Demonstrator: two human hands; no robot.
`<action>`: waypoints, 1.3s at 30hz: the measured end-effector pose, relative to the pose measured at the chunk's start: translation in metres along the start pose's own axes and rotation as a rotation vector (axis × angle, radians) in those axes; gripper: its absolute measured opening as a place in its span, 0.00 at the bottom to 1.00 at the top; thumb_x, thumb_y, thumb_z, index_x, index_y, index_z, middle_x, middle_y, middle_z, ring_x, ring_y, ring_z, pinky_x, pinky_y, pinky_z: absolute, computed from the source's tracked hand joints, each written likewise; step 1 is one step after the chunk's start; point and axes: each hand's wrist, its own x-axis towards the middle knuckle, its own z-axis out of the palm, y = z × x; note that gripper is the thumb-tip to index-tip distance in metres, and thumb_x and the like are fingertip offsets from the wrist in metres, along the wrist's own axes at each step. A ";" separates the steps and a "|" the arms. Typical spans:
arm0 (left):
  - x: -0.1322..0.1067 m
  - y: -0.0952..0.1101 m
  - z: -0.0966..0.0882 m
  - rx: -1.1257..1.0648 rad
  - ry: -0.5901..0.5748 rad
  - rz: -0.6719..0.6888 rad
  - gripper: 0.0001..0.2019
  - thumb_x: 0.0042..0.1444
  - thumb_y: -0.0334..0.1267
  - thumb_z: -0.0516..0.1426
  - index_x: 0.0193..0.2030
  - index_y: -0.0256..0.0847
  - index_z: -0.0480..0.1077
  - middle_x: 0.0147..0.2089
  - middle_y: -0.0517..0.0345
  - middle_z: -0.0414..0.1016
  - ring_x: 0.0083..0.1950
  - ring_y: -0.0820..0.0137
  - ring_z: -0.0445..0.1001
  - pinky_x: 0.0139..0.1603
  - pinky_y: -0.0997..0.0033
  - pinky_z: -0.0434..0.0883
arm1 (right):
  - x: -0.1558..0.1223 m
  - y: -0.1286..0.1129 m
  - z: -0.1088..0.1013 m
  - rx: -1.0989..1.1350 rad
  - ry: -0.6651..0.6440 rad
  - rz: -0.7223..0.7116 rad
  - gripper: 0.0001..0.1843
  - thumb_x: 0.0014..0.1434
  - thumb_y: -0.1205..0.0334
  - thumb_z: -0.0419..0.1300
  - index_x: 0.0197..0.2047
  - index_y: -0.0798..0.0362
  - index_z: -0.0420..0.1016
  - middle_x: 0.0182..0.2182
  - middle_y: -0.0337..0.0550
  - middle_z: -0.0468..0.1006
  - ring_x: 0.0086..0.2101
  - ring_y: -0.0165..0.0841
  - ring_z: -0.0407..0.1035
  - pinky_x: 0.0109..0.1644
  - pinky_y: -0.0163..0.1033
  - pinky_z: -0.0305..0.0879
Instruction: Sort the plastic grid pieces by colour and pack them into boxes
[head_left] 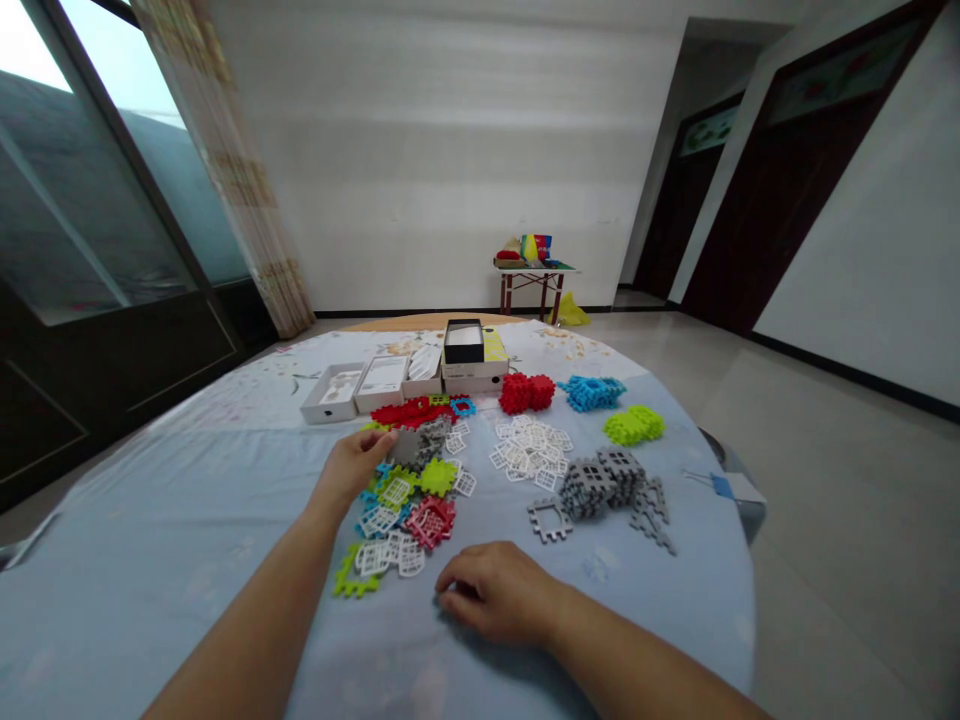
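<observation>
My left hand reaches into a mixed heap, its fingers pinched on the edge of a grey interlocking building tile. Around it lie green tiles, a red tile, blue pieces partly covered, and white lattice window pieces. At the near end of the heap is a green square frame. My right hand rests on the cloth in front, fingers curled in, with nothing visible in them.
Sorted piles stand to the right: white lattice pieces, grey tiles, red tiles, blue tiles and green tiles. Behind are open white boxes and a black box. The round table's edge curves at right.
</observation>
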 end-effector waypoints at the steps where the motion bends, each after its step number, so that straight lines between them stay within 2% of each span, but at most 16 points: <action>1: -0.004 -0.004 -0.001 -0.010 -0.023 -0.018 0.24 0.49 0.58 0.50 0.34 0.38 0.74 0.26 0.60 0.75 0.30 0.67 0.72 0.30 0.72 0.65 | 0.000 -0.002 0.000 -0.003 -0.003 -0.017 0.13 0.58 0.58 0.52 0.43 0.49 0.75 0.35 0.41 0.79 0.34 0.30 0.71 0.39 0.31 0.61; 3: -0.010 -0.011 -0.002 0.042 -0.055 -0.033 0.24 0.48 0.58 0.52 0.37 0.38 0.73 0.26 0.60 0.75 0.29 0.67 0.72 0.30 0.71 0.66 | -0.001 -0.004 0.001 -0.022 0.003 -0.038 0.13 0.59 0.58 0.52 0.43 0.49 0.75 0.35 0.41 0.78 0.36 0.30 0.71 0.40 0.31 0.61; 6: -0.018 -0.017 -0.003 0.199 -0.039 -0.033 0.27 0.47 0.57 0.52 0.46 0.37 0.70 0.30 0.56 0.75 0.32 0.64 0.73 0.33 0.69 0.67 | 0.000 -0.004 0.002 -0.091 0.036 -0.035 0.13 0.59 0.59 0.52 0.43 0.50 0.74 0.36 0.42 0.78 0.37 0.31 0.70 0.41 0.33 0.61; 9: -0.022 -0.019 -0.004 0.287 -0.052 0.053 0.30 0.48 0.57 0.51 0.52 0.36 0.68 0.44 0.48 0.76 0.43 0.61 0.74 0.43 0.64 0.68 | 0.001 -0.003 0.004 -0.183 0.078 -0.042 0.12 0.60 0.59 0.51 0.42 0.51 0.74 0.36 0.43 0.76 0.38 0.32 0.68 0.41 0.34 0.61; 11: -0.023 -0.020 -0.005 0.320 -0.101 0.154 0.32 0.47 0.57 0.52 0.54 0.36 0.67 0.54 0.44 0.71 0.53 0.58 0.69 0.52 0.62 0.65 | 0.002 -0.002 0.005 -0.240 0.097 -0.063 0.12 0.60 0.60 0.51 0.41 0.52 0.73 0.37 0.44 0.75 0.39 0.33 0.67 0.43 0.35 0.61; 13: -0.024 -0.020 -0.006 0.374 -0.175 0.193 0.34 0.47 0.56 0.53 0.57 0.37 0.65 0.59 0.44 0.67 0.60 0.56 0.64 0.58 0.59 0.60 | 0.003 -0.002 0.006 -0.298 0.098 -0.080 0.11 0.60 0.61 0.52 0.40 0.53 0.73 0.36 0.45 0.75 0.40 0.34 0.66 0.43 0.36 0.61; 15: -0.025 -0.020 -0.008 0.443 -0.242 0.174 0.33 0.47 0.54 0.54 0.58 0.40 0.64 0.62 0.47 0.65 0.62 0.56 0.61 0.60 0.56 0.57 | 0.004 -0.004 0.004 -0.357 0.082 -0.085 0.11 0.60 0.60 0.52 0.39 0.53 0.73 0.36 0.45 0.74 0.39 0.34 0.65 0.41 0.36 0.61; 17: -0.025 -0.019 -0.010 0.503 -0.265 0.164 0.32 0.47 0.53 0.54 0.59 0.43 0.64 0.62 0.49 0.65 0.63 0.55 0.60 0.60 0.53 0.56 | 0.004 -0.007 0.003 -0.411 0.058 -0.073 0.11 0.60 0.59 0.51 0.39 0.54 0.73 0.34 0.45 0.74 0.36 0.34 0.65 0.37 0.36 0.61; 20: -0.025 -0.017 -0.011 0.566 -0.239 0.178 0.31 0.46 0.53 0.55 0.57 0.44 0.66 0.61 0.50 0.66 0.62 0.52 0.61 0.59 0.49 0.57 | 0.006 -0.011 0.004 -0.457 0.049 -0.022 0.12 0.60 0.58 0.51 0.38 0.53 0.73 0.33 0.45 0.73 0.34 0.34 0.65 0.32 0.36 0.60; 23: -0.025 -0.012 -0.011 0.600 -0.192 0.176 0.28 0.45 0.53 0.56 0.53 0.43 0.70 0.57 0.47 0.69 0.60 0.50 0.63 0.58 0.50 0.58 | 0.007 -0.010 0.010 -0.454 0.101 0.010 0.11 0.60 0.59 0.51 0.38 0.53 0.73 0.33 0.44 0.73 0.34 0.34 0.65 0.34 0.37 0.60; 26: -0.028 -0.004 -0.013 0.569 -0.121 0.195 0.27 0.46 0.55 0.56 0.51 0.42 0.71 0.55 0.46 0.71 0.58 0.52 0.65 0.58 0.53 0.58 | 0.004 -0.005 0.012 -0.441 0.157 -0.018 0.10 0.60 0.60 0.52 0.37 0.53 0.73 0.33 0.44 0.73 0.37 0.35 0.64 0.38 0.38 0.59; 29: -0.031 0.004 -0.017 0.515 -0.079 0.201 0.27 0.49 0.56 0.54 0.51 0.42 0.71 0.54 0.48 0.71 0.56 0.55 0.65 0.57 0.55 0.58 | -0.009 0.000 0.005 -0.423 0.140 -0.086 0.09 0.59 0.59 0.54 0.36 0.53 0.73 0.34 0.44 0.74 0.37 0.35 0.64 0.39 0.38 0.58; 32: -0.033 0.012 -0.018 0.481 -0.077 0.198 0.28 0.47 0.56 0.56 0.51 0.39 0.70 0.53 0.47 0.71 0.56 0.56 0.66 0.57 0.55 0.59 | -0.028 0.007 -0.006 -0.382 0.111 -0.111 0.08 0.59 0.60 0.54 0.37 0.53 0.73 0.34 0.43 0.74 0.37 0.33 0.64 0.37 0.36 0.58; 36: -0.039 0.026 -0.004 0.364 -0.125 0.256 0.32 0.45 0.59 0.57 0.51 0.36 0.69 0.53 0.45 0.72 0.55 0.56 0.66 0.57 0.56 0.61 | -0.051 0.015 -0.012 -0.363 0.135 -0.003 0.10 0.61 0.60 0.51 0.39 0.51 0.73 0.34 0.42 0.74 0.34 0.31 0.65 0.32 0.34 0.55; 39: -0.049 0.046 0.020 0.233 -0.187 0.341 0.33 0.43 0.60 0.58 0.51 0.38 0.70 0.51 0.46 0.73 0.53 0.57 0.69 0.55 0.57 0.64 | -0.057 0.017 -0.006 -0.374 0.138 0.032 0.11 0.61 0.59 0.50 0.39 0.50 0.73 0.32 0.41 0.73 0.30 0.29 0.65 0.29 0.34 0.52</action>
